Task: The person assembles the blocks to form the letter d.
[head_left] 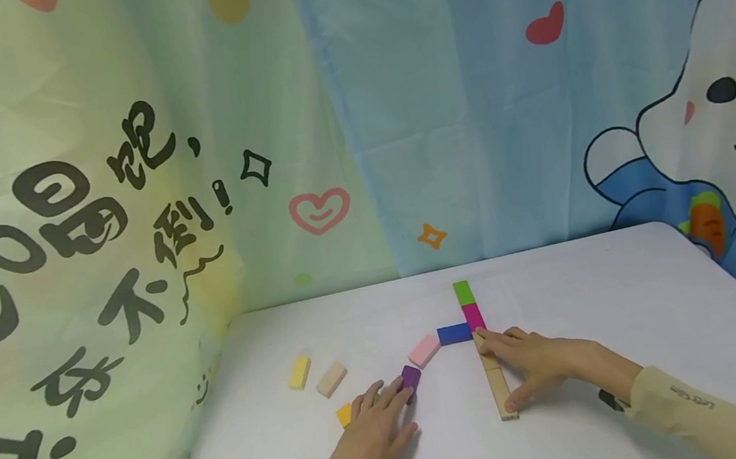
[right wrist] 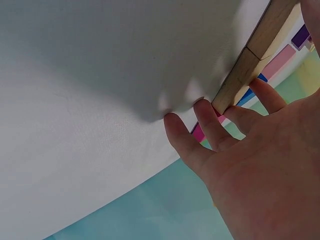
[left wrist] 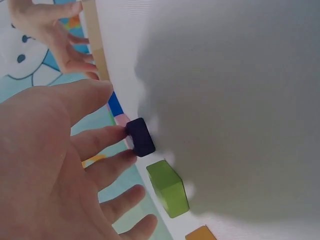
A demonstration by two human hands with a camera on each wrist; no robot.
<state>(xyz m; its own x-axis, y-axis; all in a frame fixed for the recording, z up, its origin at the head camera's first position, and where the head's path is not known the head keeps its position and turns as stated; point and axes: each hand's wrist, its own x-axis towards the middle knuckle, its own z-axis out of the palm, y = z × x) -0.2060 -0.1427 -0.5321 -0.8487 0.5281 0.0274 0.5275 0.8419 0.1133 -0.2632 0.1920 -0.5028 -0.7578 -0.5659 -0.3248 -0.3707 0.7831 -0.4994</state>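
My left hand (head_left: 374, 434) reaches over the table with spread fingers. Two of its fingertips touch a purple block (left wrist: 141, 137), while the thumb stays apart from it. Under the other fingers lies a green block (left wrist: 168, 189), mostly hidden in the head view. Two plain wooden blocks (head_left: 500, 391) lie end to end, and my right hand (head_left: 541, 361) rests along them, fingertips at the far end and thumb by the near end. A magenta block (head_left: 473, 316) and a bright green block (head_left: 464, 293) continue that row away from me. A blue block (head_left: 454, 334) meets the row from the left.
Between the blue and purple blocks sits a pink block (head_left: 424, 350) at a slant. Further left are a yellow block (head_left: 299, 373), a pale wooden block (head_left: 331, 379) and an orange block (head_left: 344, 414). A printed curtain (head_left: 407, 102) hangs behind the white table (head_left: 568, 289).
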